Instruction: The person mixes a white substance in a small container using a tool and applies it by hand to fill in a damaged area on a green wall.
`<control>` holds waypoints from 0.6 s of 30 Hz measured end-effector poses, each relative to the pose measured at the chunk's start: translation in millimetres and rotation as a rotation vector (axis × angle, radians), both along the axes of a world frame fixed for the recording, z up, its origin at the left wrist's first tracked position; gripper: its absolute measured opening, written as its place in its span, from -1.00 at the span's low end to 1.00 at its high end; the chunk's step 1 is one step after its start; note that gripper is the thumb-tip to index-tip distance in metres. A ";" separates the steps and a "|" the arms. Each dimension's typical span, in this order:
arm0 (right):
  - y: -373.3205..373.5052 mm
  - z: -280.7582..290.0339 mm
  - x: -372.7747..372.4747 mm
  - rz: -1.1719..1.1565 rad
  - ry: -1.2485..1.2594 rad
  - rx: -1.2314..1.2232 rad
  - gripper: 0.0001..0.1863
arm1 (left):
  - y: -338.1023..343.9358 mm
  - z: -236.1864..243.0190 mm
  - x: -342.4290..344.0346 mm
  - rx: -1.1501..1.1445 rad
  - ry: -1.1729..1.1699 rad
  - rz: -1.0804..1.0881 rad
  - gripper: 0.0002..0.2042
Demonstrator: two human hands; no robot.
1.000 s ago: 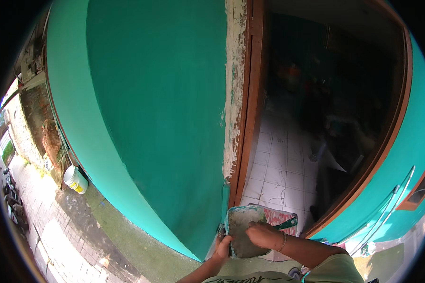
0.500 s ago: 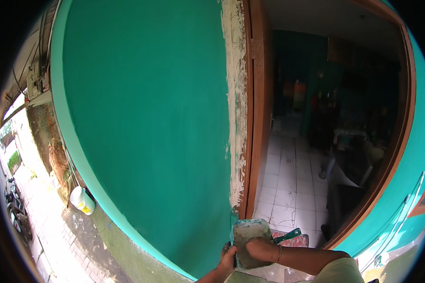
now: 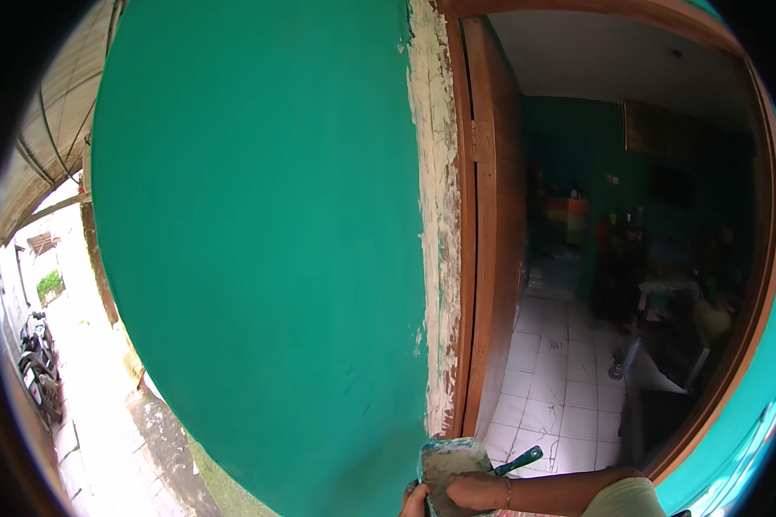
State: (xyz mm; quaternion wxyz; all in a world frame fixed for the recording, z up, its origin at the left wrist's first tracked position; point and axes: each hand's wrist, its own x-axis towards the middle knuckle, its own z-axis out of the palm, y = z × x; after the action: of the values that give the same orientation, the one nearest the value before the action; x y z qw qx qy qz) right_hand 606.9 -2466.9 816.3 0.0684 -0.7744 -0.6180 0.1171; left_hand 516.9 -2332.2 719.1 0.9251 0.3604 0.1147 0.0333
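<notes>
At the bottom of the view is a shallow paint-smeared tray (image 3: 457, 451) with a greyish inside. My left hand (image 3: 415, 500) grips its left side, thumb over the rim. My right hand (image 3: 472, 491) is curled down inside the tray; its fingertips are hidden, and I cannot make out what they hold. A tool with a green handle (image 3: 521, 461) sticks out past the tray's right rim, its head out of sight. Above the tray, a rough off-white strip (image 3: 437, 215) runs down between the green wall (image 3: 267, 241) and the brown door frame (image 3: 470, 284).
A brown door (image 3: 497, 233) stands open to the right, showing a dim room with white floor tiles (image 3: 547, 379) and furniture. Outside at the far left, motorbikes (image 3: 39, 366) are parked along a paved lane (image 3: 90, 422).
The view has tilted up, so the wall, doorway, tray and hands sit lower in the picture. The white bucket at left has left sight. My right hand stays in the tray.
</notes>
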 end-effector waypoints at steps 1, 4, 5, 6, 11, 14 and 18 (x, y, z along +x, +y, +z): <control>1.4 4.0 6.9 0.014 -0.006 -0.025 -0.76 | -2.3 2.7 2.9 0.000 0.006 0.022 -0.53; 0.7 20.6 22.7 0.051 -0.012 -0.078 -0.77 | -9.8 10.7 22.4 0.016 0.033 0.072 -0.53; -1.2 26.0 28.2 0.063 -0.003 -0.081 -0.78 | -12.7 12.3 28.2 0.016 0.039 0.086 -0.53; -2.9 29.0 34.5 0.074 0.007 -0.084 -0.78 | -14.2 13.7 34.2 0.022 0.044 0.096 -0.53; -10.9 19.1 66.2 0.211 -0.087 -0.012 -0.78 | -22.7 19.1 53.8 0.031 0.049 0.136 -0.54; -9.7 21.5 72.2 0.141 -0.034 -0.042 -0.80 | -25.4 21.2 62.5 0.036 0.056 0.147 -0.55; -13.7 28.0 77.7 0.079 0.009 -0.117 -0.80 | -31.5 22.4 72.9 0.039 0.064 0.156 -0.55</control>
State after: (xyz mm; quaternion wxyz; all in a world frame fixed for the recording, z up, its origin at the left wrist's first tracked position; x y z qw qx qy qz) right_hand 684.5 -2480.7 844.3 0.0209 -0.7517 -0.6397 0.1590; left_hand 589.8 -2363.7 741.5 0.9083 0.3692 0.1714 0.0961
